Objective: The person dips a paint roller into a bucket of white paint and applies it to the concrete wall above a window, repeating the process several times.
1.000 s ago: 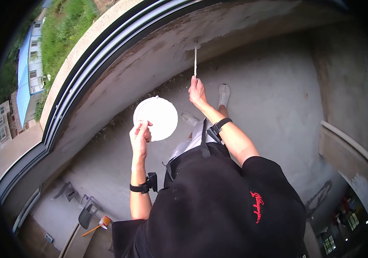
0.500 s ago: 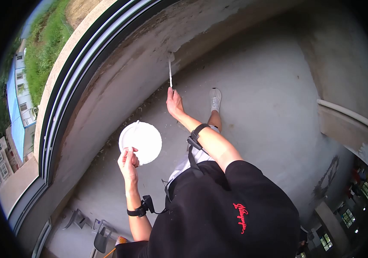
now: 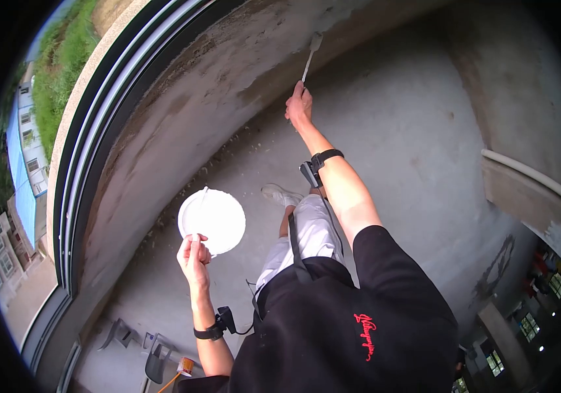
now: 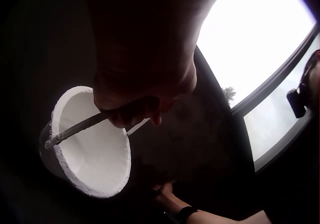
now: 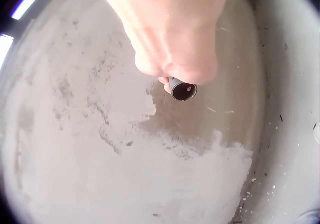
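Note:
My left hand grips the wire handle of a round white bucket beside my body. In the left wrist view, white coats the bucket's rim and inner wall, and the handle crosses its mouth. With the arm stretched forward, my right hand holds a paint roller by its handle; the white-smeared rod leads to a small head at the low wall. The hollow handle end shows below the wrist in the right wrist view, where the roller head is hidden.
Pale coating covers much of the wall around a browner patch. A window frame curves along the left. Grey chairs and an orange can stand behind; a white pipe runs at right.
My right hand has moved forward and right, taking the roller along the wall after an earlier shift left. The bucket moved left and nearer, then stayed almost still. My legs have shifted.

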Demonstrator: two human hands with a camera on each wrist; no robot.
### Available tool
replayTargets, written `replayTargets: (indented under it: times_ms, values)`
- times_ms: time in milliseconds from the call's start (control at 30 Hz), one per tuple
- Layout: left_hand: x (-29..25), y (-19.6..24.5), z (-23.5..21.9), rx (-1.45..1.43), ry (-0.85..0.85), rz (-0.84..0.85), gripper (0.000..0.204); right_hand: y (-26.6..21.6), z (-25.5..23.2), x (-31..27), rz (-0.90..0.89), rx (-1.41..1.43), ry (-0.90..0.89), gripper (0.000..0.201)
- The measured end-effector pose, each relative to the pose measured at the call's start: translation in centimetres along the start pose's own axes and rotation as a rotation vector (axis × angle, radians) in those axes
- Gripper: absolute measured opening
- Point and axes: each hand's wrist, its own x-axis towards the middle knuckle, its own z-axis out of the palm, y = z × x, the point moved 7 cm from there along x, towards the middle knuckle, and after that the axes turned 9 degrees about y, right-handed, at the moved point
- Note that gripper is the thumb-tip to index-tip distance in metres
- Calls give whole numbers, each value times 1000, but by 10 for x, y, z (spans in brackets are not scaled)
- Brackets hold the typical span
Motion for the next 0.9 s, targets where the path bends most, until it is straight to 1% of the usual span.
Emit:
replayTargets:
  times_ms: [100, 133, 200, 300, 367, 400, 433, 500, 533, 567, 600, 667, 733, 767, 833, 900]
  values:
    - [3, 0, -1, 6, 3, -13, 23, -19, -7, 8, 21, 2, -3, 50]
    - [2, 1, -1, 8, 11, -13, 23, -19, -11, 2, 24, -3, 2, 50]
    - [4, -3, 0, -2, 4, -14, 23, -14, -8, -15, 33, -69, -52, 50]
    - [6, -5, -3, -13, -5, -15, 24, 9, 10, -52, 79, -62, -107, 49]
    - [5, -6, -3, -14, -11, -20, 24, 38, 29, -68, 23, -22, -108, 49]
    - [5, -6, -4, -10, -7, 5, 24, 73, 41, -59, -101, -120, -75, 48]
    - [5, -5, -5, -6, -4, 30, 24, 92, 52, -66, -97, -91, -71, 47]
    - [4, -4, -5, -17, -8, 30, 24, 113, 66, -85, -59, -102, -102, 44]
    - [4, -6, -6, -30, -9, 27, 24, 116, 68, -98, -42, -99, -124, 43]
    - [4, -5, -6, -30, -6, 30, 24, 118, 68, -112, 10, -129, -141, 47]
    - [4, -6, -7, -31, -9, 26, 24, 110, 67, -129, 63, -160, -158, 53]
    - [4, -7, -8, -34, -14, 22, 24, 122, 69, -146, 13, -282, -227, 53]
    - [5, -12, -13, -24, -4, 14, 24, 127, 66, -167, 49, -370, -308, 56]
    - [2, -15, -14, -25, -2, 10, 24, 129, 61, -176, 51, -374, -309, 56]
    - [6, -16, -18, -54, 29, -2, 23, 133, 67, -185, 66, -413, -394, 58]
    - [8, -20, -23, -42, 36, 0, 24, 134, 64, -184, 65, -391, -370, 58]
